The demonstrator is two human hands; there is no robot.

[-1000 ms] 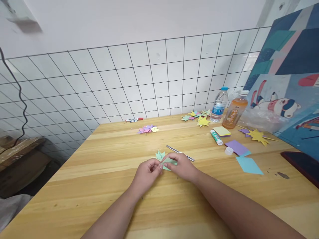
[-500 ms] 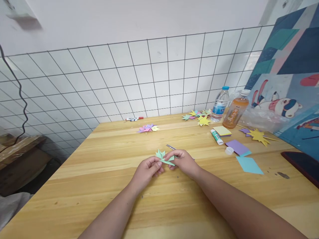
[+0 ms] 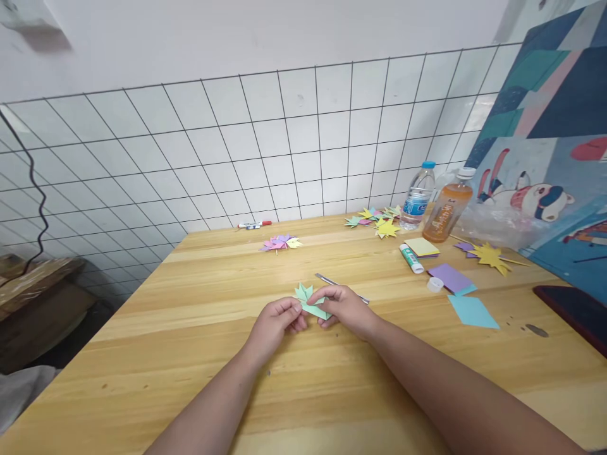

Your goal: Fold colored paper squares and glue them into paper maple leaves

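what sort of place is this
Probably an indoor craft spot at a wooden table, judging by the folded green paper, the glue stick and the grid-lined wall behind.

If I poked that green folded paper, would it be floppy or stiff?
The green folded paper is probably very light, as it looks like thin paper. It may feel stiffer than the flat blue sheet, because its folds stack layers. Its points would likely bend if you poked them, since they stick out past the fingers of the left hand.
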